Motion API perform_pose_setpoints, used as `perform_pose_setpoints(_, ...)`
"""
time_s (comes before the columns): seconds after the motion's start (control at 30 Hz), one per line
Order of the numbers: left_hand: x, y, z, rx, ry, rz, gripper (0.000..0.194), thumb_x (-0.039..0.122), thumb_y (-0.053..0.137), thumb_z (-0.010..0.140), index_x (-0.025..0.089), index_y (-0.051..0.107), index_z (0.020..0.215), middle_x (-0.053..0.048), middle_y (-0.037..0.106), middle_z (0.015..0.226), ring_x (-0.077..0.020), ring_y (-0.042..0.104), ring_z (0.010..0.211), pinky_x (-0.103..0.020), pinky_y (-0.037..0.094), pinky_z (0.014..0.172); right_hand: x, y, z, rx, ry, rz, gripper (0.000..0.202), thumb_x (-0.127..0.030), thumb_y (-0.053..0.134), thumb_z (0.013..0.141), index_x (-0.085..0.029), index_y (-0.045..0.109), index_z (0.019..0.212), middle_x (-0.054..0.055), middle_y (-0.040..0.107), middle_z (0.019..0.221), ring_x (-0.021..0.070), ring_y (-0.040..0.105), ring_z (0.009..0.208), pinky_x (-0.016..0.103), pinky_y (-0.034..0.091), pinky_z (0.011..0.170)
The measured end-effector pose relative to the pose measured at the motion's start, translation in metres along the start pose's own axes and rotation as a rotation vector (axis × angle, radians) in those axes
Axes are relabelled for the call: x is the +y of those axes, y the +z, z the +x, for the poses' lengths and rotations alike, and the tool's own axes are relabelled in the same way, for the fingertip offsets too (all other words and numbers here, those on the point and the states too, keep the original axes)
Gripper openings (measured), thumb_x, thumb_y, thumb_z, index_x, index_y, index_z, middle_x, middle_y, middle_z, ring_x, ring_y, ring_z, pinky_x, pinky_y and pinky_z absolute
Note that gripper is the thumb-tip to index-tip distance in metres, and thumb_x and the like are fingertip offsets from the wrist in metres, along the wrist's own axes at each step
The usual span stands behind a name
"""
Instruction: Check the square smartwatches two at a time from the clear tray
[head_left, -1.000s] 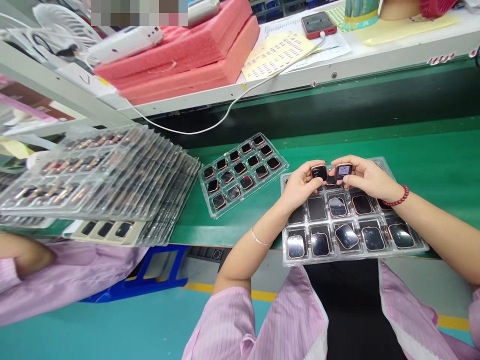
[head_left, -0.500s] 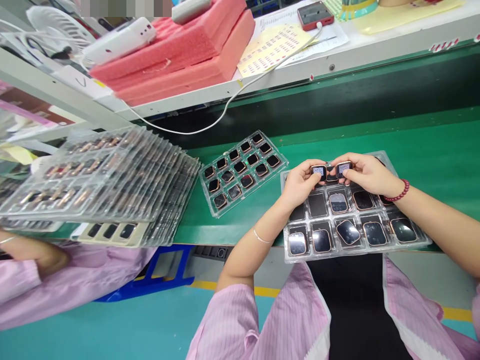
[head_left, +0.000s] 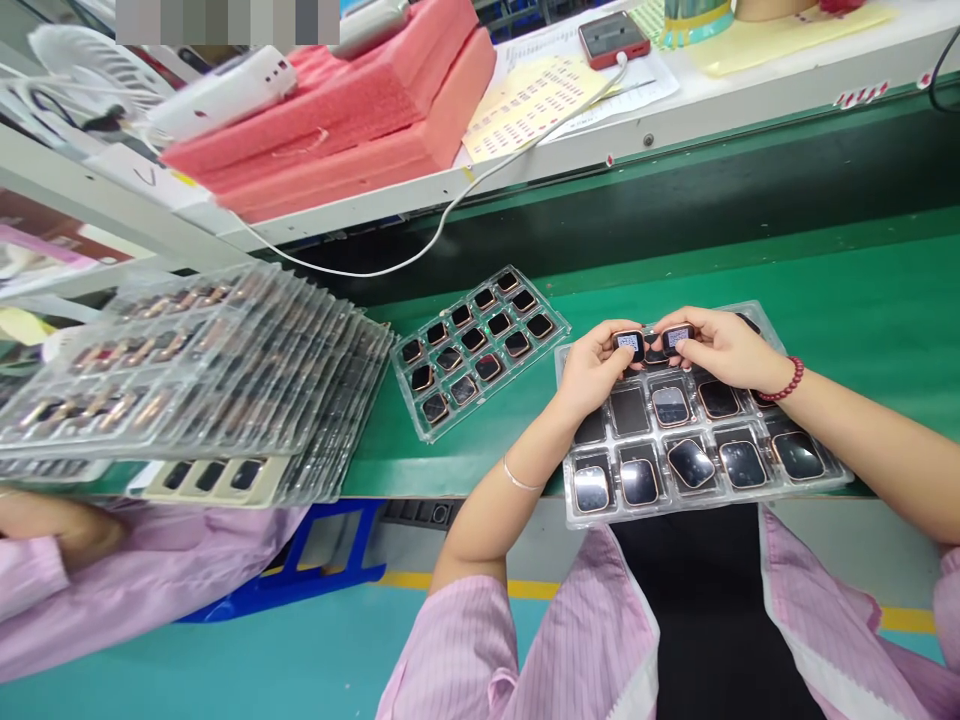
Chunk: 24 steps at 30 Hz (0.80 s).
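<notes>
My left hand (head_left: 595, 368) pinches a small square watch-like unit (head_left: 628, 346) with a lit screen. A similar lit unit (head_left: 677, 340) is held between the thumb and fingers of my right hand (head_left: 724, 345). Both units are side by side over the back part of a clear plastic tray (head_left: 571, 508). In that tray's compartments lie several dark square units with copper-coloured rims, one of them turned askew (head_left: 692, 463). Another dark unit sits partly hidden between my hands.
A second clear tray (head_left: 429, 432) of dark units lies left of centre. Further left are tall stacked trays (head_left: 300, 370) and a person's arm (head_left: 60, 522). The shelf (head_left: 555, 160) above bears pink foam (head_left: 330, 130) and a phone (head_left: 613, 38) on a white cable.
The whole view has shifted slightly, so things appear a little further left. Both hands keep hold of their units, with hardly any change in pose.
</notes>
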<state>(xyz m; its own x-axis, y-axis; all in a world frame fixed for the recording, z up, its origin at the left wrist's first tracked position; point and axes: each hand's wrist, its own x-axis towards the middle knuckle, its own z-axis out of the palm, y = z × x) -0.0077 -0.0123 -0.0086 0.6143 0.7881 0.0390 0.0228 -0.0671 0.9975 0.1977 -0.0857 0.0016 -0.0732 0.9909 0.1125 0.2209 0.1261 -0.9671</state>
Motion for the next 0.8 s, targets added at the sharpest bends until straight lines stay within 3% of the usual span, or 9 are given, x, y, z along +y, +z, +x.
perform_pose_setpoints(0.17, 0.0007, -0.0004, -0.0006, -0.016, 0.007, 0.023, 0.033, 0.030, 0.069, 0.084, 0.016, 0.064, 0.113, -0.007, 0.075, 0.100, -0.0124, 0.071, 0.068, -0.017, 0.043, 0.049, -0.0025, 0.0003, -0.0001, 0.001, -0.009, 0.020, 0.021, -0.027, 0.069, 0.087, -0.023, 0.072, 0.107, 0.006, 0.076, 0.106, 0.0212, 0.073, 0.084, 0.039, 0.065, 0.079)
perform_pose_setpoints(0.33, 0.0009, -0.0007, -0.0011, -0.014, 0.022, 0.025, 0.037, 0.046, 0.061, 0.092, 0.016, 0.066, 0.113, -0.007, 0.074, 0.092, -0.0118, 0.067, 0.060, -0.019, 0.038, 0.044, -0.0036, -0.0024, -0.0002, -0.003, 0.039, 0.110, 0.026, -0.043, 0.064, 0.093, -0.020, 0.071, 0.103, 0.007, 0.077, 0.092, 0.0155, 0.068, 0.068, 0.030, 0.061, 0.064)
perform_pose_setpoints(0.4, -0.0007, -0.0007, -0.0006, -0.025, 0.026, 0.015, 0.036, 0.045, 0.060, 0.092, 0.016, 0.065, 0.113, -0.007, 0.074, 0.093, -0.0116, 0.067, 0.061, -0.019, 0.039, 0.045, -0.0024, -0.0025, -0.0002, 0.008, 0.034, 0.093, 0.025, -0.040, 0.065, 0.091, -0.020, 0.069, 0.105, 0.007, 0.076, 0.091, 0.0154, 0.067, 0.066, 0.030, 0.059, 0.062)
perform_pose_setpoints(0.6, -0.0064, 0.0007, 0.0007, -0.040, 0.097, 0.017, 0.045, 0.022, 0.073, 0.077, 0.019, 0.059, 0.120, -0.007, 0.072, 0.109, -0.0167, 0.071, 0.094, -0.026, 0.055, 0.079, 0.0007, -0.0010, 0.0006, -0.010, -0.042, 0.040, 0.055, -0.017, 0.067, 0.078, -0.024, 0.059, 0.131, 0.007, 0.075, 0.112, 0.0228, 0.072, 0.094, 0.035, 0.061, 0.074)
perform_pose_setpoints(0.8, -0.0019, 0.0017, -0.0005, -0.066, 0.036, -0.001, 0.027, 0.028, 0.060, 0.087, 0.017, 0.061, 0.111, -0.006, 0.072, 0.096, -0.0145, 0.068, 0.077, -0.025, 0.053, 0.066, -0.0021, -0.0026, 0.0008, 0.031, 0.045, 0.004, 0.024, -0.025, 0.061, 0.086, -0.021, 0.068, 0.108, 0.007, 0.076, 0.095, 0.0178, 0.069, 0.068, 0.033, 0.060, 0.061)
